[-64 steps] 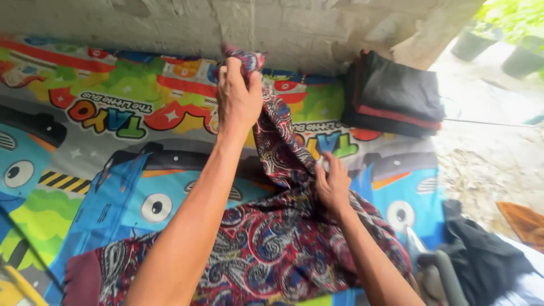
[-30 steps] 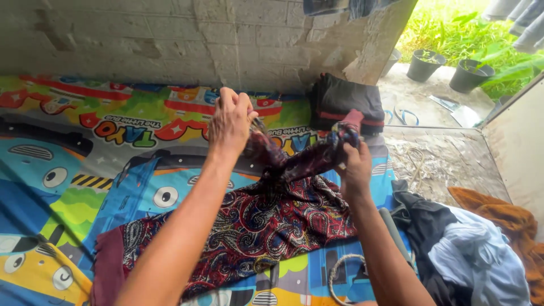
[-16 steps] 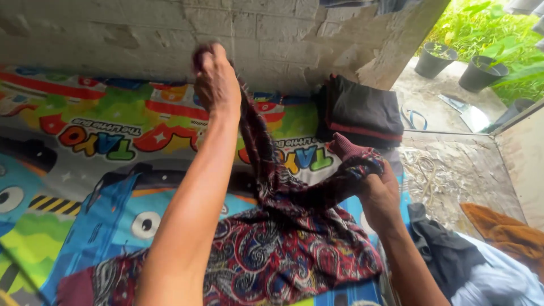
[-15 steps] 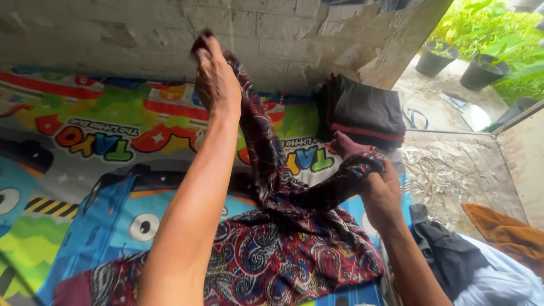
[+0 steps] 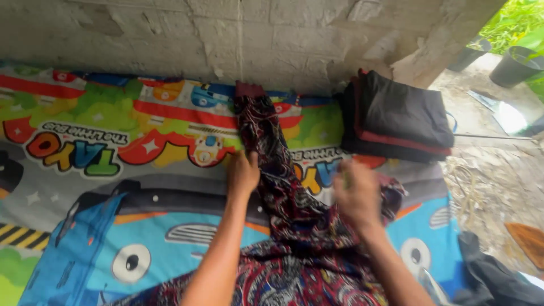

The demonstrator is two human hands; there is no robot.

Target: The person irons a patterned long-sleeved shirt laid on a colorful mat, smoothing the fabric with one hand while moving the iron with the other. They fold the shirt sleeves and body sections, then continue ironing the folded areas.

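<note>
— Fingers of the left hand point(image 5: 242, 170) press flat on the paisley garment point(image 5: 294, 226), beside its long sleeve point(image 5: 262, 131)?

— Yes. The right hand point(image 5: 356, 195) is blurred; it grips bunched cloth, finger state unclear.

— And the garment?

— Dark red with blue and white swirls, plain maroon cuff, spread on the cartoon bedsheet point(image 5: 113, 187). Folded dark clothes point(image 5: 399, 116) lie near the wall.

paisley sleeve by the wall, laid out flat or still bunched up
Laid out: the paisley sleeve lies stretched toward the wall, left hand pressing beside it.
</note>
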